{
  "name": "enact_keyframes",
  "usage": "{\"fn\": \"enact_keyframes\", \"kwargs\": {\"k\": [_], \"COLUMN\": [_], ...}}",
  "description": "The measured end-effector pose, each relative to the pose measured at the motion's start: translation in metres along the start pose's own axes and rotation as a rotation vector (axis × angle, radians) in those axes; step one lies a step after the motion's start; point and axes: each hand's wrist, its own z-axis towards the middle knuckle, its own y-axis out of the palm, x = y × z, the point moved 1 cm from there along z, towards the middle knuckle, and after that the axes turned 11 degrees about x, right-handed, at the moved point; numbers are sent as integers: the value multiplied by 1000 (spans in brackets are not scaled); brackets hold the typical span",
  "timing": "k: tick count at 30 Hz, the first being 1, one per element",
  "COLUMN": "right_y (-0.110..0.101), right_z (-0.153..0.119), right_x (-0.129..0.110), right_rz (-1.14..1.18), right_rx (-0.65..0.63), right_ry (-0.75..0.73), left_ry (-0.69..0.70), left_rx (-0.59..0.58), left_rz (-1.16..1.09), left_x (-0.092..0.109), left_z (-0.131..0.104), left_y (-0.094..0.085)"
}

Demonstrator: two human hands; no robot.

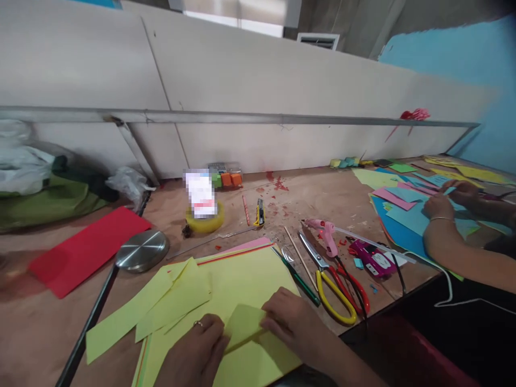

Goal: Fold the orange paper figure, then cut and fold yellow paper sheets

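A small folded yellow paper [244,322] lies directly between the two hands, touching both, just above a stack of yellow sheets [242,274] on the counter [290,188]. The left hand [194,346], with a ring on one finger, is mostly closed, its fingers curled together, and has hold of the paper's left end. The right hand [291,318] is nearly closed too, pinching the right end between thumb and bent fingers.

Loose yellow strips [135,309] overlap the stack on the left, beyond the left hand. Further left are a round metal disc [143,250] and a red sheet [86,251], the disc overlapping the sheet's corner.

To the right of the stack, near the right hand, lie a dark green pen [301,282], a thin wooden stick [300,257] and scissors [320,262] with one yellow and one red handle loop. A pink glue gun [330,239] and a purple device [373,259] sit past them. Behind the stack are a roll of yellow tape [206,222] and a yellow-and-black cutter [260,212]. At the far right, another person's hands [443,204] are over light blue papers [413,220].
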Motion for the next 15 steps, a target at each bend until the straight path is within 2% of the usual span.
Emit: {"fn": "enact_keyframes", "kwargs": {"k": [4,8,12,15], "right_y": [-2,-4,-13,-18], "right_z": [8,15,17,13], "right_x": [-2,-8,-10,-5], "right_rz": [-48,-107,-118,-38], "right_rx": [-44,-94,-169,-203], "right_ry": [109,196,185,148], "left_ry": [-144,-228,-253,-279], "left_rx": [-14,-9,-25,-70], "left_rz": [13,26,36,44], "left_x": [5,5,8,12], "left_z": [4,11,13,8], "left_y": [1,3,1,-3]}}
